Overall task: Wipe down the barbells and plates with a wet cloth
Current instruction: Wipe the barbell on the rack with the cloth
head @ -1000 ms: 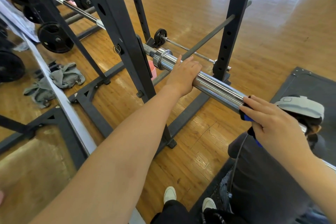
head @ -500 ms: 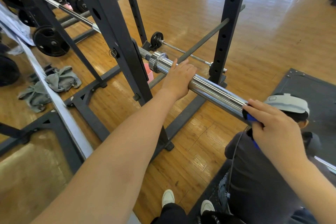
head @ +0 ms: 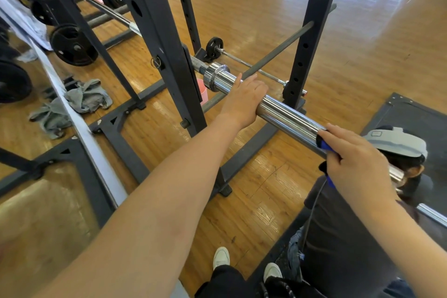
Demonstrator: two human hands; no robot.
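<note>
Hands unmoved on barbell, seemingly.

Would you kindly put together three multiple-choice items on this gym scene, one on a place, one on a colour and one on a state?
1. Where does the left hand rest?
A. on the chrome barbell sleeve
B. on the rack upright
C. on the floor

2. What colour is the cloth under the right hand?
A. red
B. blue and black
C. white

3. How does the grey rag lie?
A. folded on the bar
B. hung from the rack
C. crumpled on the wooden floor

Answers: 1 A, the palm lies over the sleeve near its collar; 2 B, blue and black show beside the fingers; 3 C, it sits bunched beside the rack base.
</note>
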